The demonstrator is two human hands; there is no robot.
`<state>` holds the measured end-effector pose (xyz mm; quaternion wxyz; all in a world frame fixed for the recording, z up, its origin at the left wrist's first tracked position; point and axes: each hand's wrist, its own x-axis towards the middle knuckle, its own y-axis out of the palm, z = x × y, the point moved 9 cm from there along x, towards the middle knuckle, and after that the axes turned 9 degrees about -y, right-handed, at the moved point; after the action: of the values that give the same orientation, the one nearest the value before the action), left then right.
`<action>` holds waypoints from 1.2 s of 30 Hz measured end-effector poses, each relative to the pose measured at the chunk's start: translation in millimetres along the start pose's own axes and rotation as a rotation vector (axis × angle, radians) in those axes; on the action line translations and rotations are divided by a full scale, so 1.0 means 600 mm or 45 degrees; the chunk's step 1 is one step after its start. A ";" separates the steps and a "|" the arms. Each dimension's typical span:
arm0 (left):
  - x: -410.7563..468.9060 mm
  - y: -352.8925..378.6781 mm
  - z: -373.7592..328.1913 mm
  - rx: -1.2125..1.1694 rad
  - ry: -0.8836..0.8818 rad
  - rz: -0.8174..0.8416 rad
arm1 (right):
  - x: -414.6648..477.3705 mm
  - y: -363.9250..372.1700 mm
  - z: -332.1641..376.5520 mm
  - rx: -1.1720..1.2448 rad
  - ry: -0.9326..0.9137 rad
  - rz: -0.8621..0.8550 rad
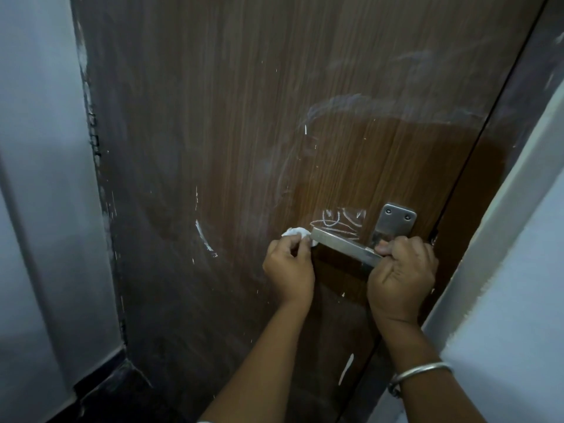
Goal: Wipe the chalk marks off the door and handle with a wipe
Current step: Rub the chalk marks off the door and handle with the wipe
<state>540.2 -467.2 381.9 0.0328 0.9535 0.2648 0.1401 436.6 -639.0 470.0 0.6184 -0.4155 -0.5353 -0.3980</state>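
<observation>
Pinching the wipe [296,234] in the left hand [288,265], at the handle's [343,244] free tip. Gripping its other end in the right hand [400,277] (fingers curled tight). Next: rub rightward along it.

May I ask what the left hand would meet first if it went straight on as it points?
Probably the free end of the handle, which the wipe in the left hand seems to touch; the door lies behind, though depth is unclear.
</observation>
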 end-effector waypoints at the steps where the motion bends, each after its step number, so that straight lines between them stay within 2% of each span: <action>1: 0.003 -0.003 0.000 -0.014 -0.001 -0.033 | 0.000 0.000 0.000 0.001 -0.002 -0.002; 4: -0.009 0.009 -0.014 0.046 0.104 0.036 | -0.001 0.001 -0.002 0.008 0.004 -0.008; 6: -0.011 0.012 -0.013 0.015 0.096 0.055 | -0.001 0.002 -0.003 0.009 0.007 -0.009; 10: 0.006 -0.008 -0.007 -0.108 -0.007 -0.105 | -0.001 0.001 -0.004 0.006 0.007 0.009; 16: -0.031 0.026 -0.012 0.062 0.174 0.112 | 0.001 0.002 -0.004 0.024 0.001 -0.018; 20: -0.054 0.040 -0.011 0.024 0.150 0.157 | 0.000 0.002 -0.003 0.027 0.021 -0.013; 24: -0.034 0.024 0.001 -0.086 -0.024 0.060 | 0.000 0.003 -0.004 0.003 0.012 0.014; 28: -0.054 0.040 -0.020 -0.039 0.069 0.137 | -0.001 0.004 -0.005 -0.008 0.008 0.011; 32: -0.063 0.047 -0.015 -0.079 -0.008 0.121 | -0.001 0.005 -0.006 -0.003 0.018 0.013; 36: -0.082 0.065 -0.024 -0.059 0.036 0.235 | 0.000 0.004 -0.006 -0.020 0.017 0.012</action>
<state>515.3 -526.3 388.5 0.0380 0.9708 0.1730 0.1619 440.3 -641.5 469.3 0.6205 -0.4202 -0.5261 -0.4020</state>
